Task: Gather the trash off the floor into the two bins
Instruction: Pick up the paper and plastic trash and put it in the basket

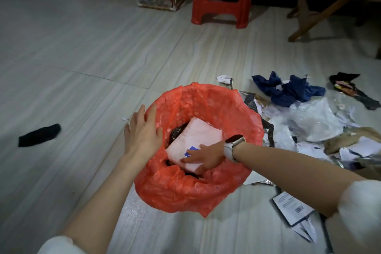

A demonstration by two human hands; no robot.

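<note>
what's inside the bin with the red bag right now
A white packet lies on top inside the red bag, with the right hand pressing on it. Dark crumpled trash shows beside it. Anything deeper is covered by the packet.

One head-worn wide view, looking forward and steeply down; the red-lined bin (198, 150) sits close below at centre; the floor (82, 47) stretches away to the far wall.

Right hand (203, 155) presses white packet (192, 137) into bin (226, 109).
</note>
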